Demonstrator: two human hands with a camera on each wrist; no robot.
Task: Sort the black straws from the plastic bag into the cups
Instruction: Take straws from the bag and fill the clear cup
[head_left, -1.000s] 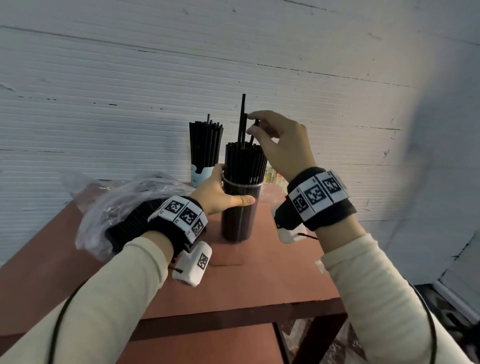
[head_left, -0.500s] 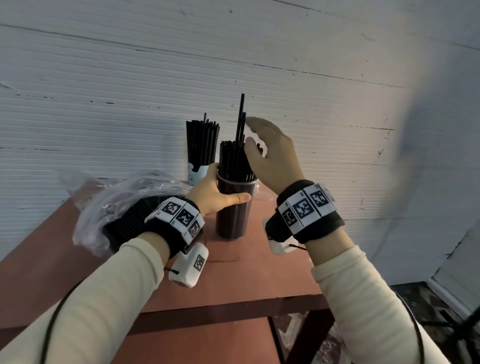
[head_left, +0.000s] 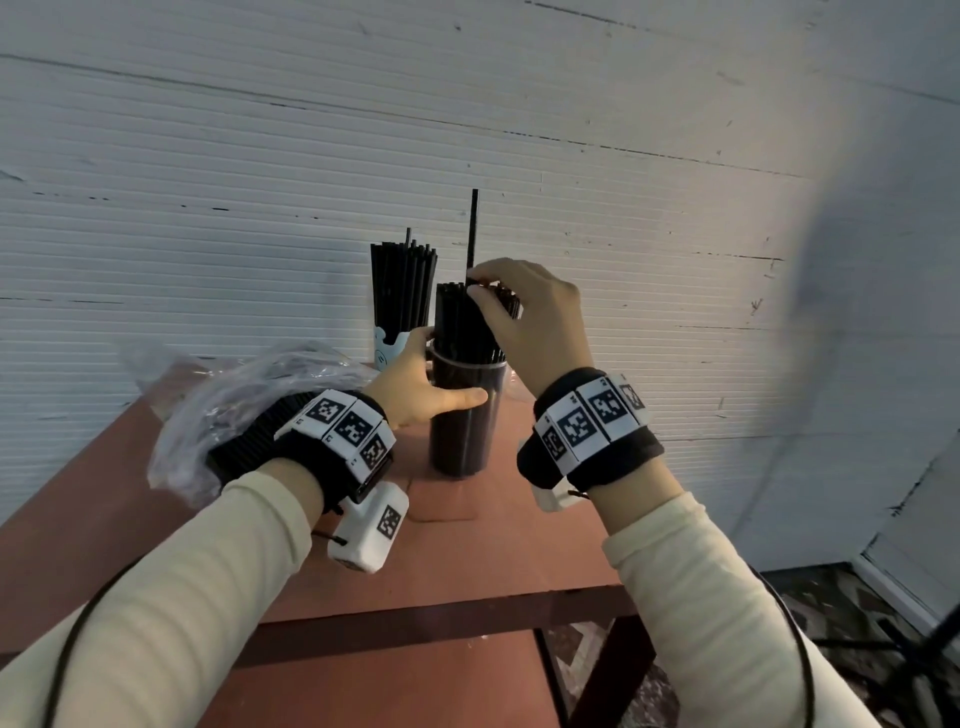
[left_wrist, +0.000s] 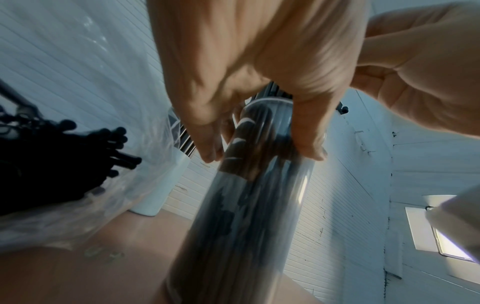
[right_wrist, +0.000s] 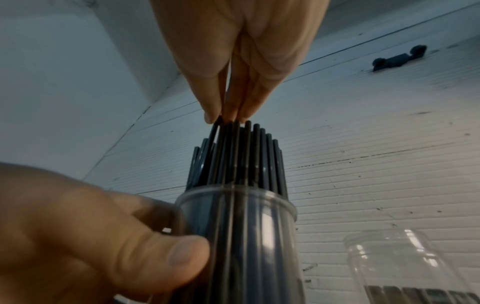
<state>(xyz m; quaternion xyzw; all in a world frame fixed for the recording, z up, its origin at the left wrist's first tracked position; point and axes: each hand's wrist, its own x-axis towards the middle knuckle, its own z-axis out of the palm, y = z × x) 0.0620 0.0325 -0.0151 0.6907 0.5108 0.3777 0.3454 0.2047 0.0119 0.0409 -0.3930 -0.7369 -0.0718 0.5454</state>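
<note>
A clear cup (head_left: 467, 431) packed with black straws (head_left: 460, 322) stands on the red-brown table (head_left: 467, 561). My left hand (head_left: 431, 384) grips the cup just below its rim, with the thumb in front (left_wrist: 310, 152). My right hand (head_left: 475, 286) is over the straw tops, fingertips bunched (right_wrist: 226, 117). It pinches one tall straw (head_left: 474, 228) that stands well above the others. A white cup (head_left: 387, 348) full of straws stands behind. At the left lies the plastic bag (head_left: 234, 395) with more black straws (left_wrist: 52, 164) inside.
An empty clear jar (right_wrist: 405, 257) stands to the right of the cup, behind my right hand. A white ribbed wall (head_left: 623, 208) rises close behind the table. The table's front edge (head_left: 441, 608) runs under my forearms, and the floor drops off at the right.
My right hand let go of a raised straw, opened over the bundle, then came down onto the straw tops. Only one straw now sticks up. My left hand has stayed on the cup.
</note>
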